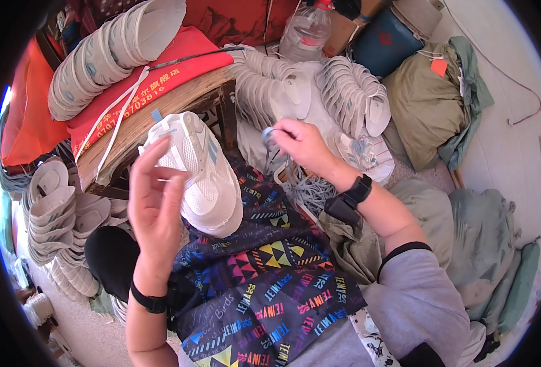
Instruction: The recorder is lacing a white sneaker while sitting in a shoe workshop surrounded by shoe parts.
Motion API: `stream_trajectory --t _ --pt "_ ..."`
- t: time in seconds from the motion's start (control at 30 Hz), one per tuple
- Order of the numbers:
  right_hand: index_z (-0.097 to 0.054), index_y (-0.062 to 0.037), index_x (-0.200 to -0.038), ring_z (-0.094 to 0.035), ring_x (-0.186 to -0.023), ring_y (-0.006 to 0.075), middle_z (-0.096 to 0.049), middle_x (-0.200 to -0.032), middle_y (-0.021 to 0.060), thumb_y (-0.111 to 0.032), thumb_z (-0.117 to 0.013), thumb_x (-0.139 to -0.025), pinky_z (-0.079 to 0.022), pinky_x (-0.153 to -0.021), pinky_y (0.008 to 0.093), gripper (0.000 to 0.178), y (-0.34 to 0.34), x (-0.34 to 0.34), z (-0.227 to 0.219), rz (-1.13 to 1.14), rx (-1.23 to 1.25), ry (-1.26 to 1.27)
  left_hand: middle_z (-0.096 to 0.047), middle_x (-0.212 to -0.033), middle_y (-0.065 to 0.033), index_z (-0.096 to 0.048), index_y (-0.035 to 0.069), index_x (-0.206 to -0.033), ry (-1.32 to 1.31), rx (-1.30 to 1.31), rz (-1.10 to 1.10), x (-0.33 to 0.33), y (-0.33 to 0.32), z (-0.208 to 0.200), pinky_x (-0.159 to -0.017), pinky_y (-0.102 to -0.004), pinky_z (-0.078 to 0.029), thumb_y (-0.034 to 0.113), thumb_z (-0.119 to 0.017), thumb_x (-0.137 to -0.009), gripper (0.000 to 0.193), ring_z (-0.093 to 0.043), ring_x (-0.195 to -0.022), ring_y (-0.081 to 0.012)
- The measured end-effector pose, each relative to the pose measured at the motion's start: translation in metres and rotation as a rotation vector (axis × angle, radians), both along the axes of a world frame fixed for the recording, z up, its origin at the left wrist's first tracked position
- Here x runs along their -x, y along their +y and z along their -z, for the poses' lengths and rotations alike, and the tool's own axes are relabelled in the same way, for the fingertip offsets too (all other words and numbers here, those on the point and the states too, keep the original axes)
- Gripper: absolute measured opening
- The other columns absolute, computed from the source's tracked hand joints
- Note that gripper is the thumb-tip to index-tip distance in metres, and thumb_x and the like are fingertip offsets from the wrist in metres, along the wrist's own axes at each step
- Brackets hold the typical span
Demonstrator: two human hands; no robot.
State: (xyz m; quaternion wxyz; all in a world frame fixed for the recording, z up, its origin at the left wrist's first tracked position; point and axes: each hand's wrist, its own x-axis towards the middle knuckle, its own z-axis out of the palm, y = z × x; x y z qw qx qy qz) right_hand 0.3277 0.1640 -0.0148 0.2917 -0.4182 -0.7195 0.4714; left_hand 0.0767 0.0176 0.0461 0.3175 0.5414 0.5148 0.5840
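Left hand (153,214), fingers loosely bent, at side of white shoe (212,177), contact unclear; toe over patterned apron (264,263), opposite end by front edge of wooden bench (194,92). Right hand (304,144) pinches grey lace (267,136) near lace bundle (312,194). Stacked uppers (99,70) on red cloth (194,43) toward bench's far left corner; more stacks (264,85) beyond right edge.

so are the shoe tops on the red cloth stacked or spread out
Stacked: the shoe tops sit one inside another in a row.
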Motion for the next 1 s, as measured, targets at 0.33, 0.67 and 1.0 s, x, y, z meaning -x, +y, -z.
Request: stream_trajectory --t 0.33,0.67,1.0 --pt "-0.064 -0.0032 -0.090 -0.055 -0.069 0.0061 -0.063 -0.080 -0.0016 -0.020 -0.056 -0.097 -0.045 -0.061 0.0235 0.020 -0.033 0.030 -0.099 -0.448 0.190 0.089 -0.063 -0.083 -0.0007 -0.046 0.002 -0.133 -0.380 0.432 0.449 -0.036 0.005 -0.008 -0.065 -0.0201 -0.045 0.008 -0.056 -0.097 0.038 -0.055 -0.069 -0.0042" --pt "-0.065 -0.0032 -0.089 -0.055 -0.064 0.0057 -0.061 -0.072 -0.0009 -0.020 -0.059 -0.093 -0.044 -0.058 0.0232 0.018 -0.012 -0.062 -0.138 -0.317 0.034 -0.268 -0.056 -0.074 0.0003 -0.070 0.004 -0.087 0.197 0.259 0.434 0.011 -0.011 -0.019 -0.076 -0.0258 -0.036 0.019 -0.057 -0.095 0.021 -0.046 -0.080 -0.0120" --pt "-0.062 -0.0020 -0.098 -0.064 -0.078 0.0232 -0.063 -0.079 0.0105 -0.012 -0.057 -0.089 -0.049 -0.069 0.0353 0.015 -0.013 -0.053 -0.110 -0.097 -0.605 -0.447 -0.054 -0.075 0.0021 -0.066 0.001 -0.090 -0.048 0.437 0.301 0.004 -0.026 -0.033 -0.060 -0.0211 -0.040 0.010 -0.057 -0.095 0.014 -0.050 -0.064 -0.0041"
